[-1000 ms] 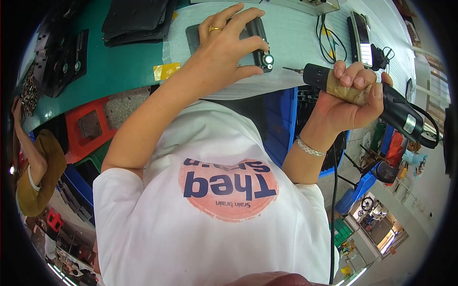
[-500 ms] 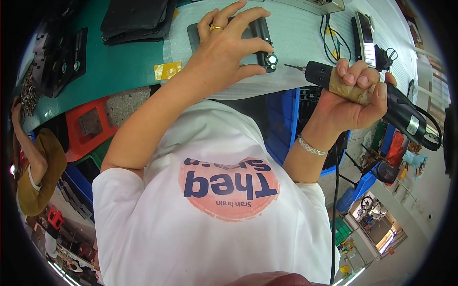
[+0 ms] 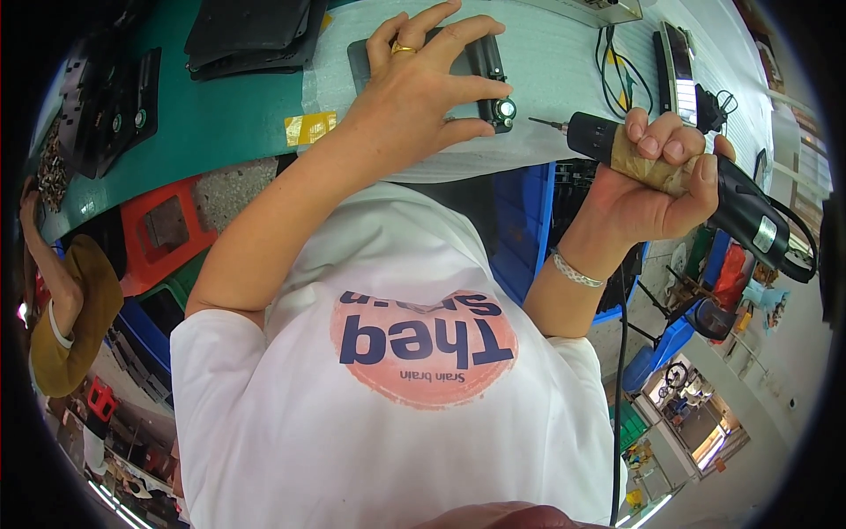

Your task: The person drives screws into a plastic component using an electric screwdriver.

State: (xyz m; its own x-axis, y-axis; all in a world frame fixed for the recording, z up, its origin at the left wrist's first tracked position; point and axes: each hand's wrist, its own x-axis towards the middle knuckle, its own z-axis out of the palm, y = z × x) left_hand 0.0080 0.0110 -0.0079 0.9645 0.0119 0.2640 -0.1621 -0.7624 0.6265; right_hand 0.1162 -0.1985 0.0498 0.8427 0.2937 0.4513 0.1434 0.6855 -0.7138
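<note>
A flat dark panel (image 3: 484, 62) lies on white sheeting (image 3: 551, 75), a shiny round part (image 3: 505, 109) at its near right corner; it is mostly covered, so its full outline is uncertain. The black, tan-wrapped power screwdriver (image 3: 643, 167) is held aslant, its thin bit (image 3: 548, 122) pointing leftward, apart from the panel.

Upside-down dark lettering (image 3: 401, 344) on a white T-shirt (image 3: 388, 458) — pale label (image 3: 765, 234) on the power screwdriver (image 3: 592, 137), unreadable.

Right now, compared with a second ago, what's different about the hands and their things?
Very little. The left hand with the dark panel and the right hand with the black driver sit slightly farther right in the picture; so does the flat device, so the view probably shifted. Nothing was grabbed or released; driver and panel stay apart.
</note>
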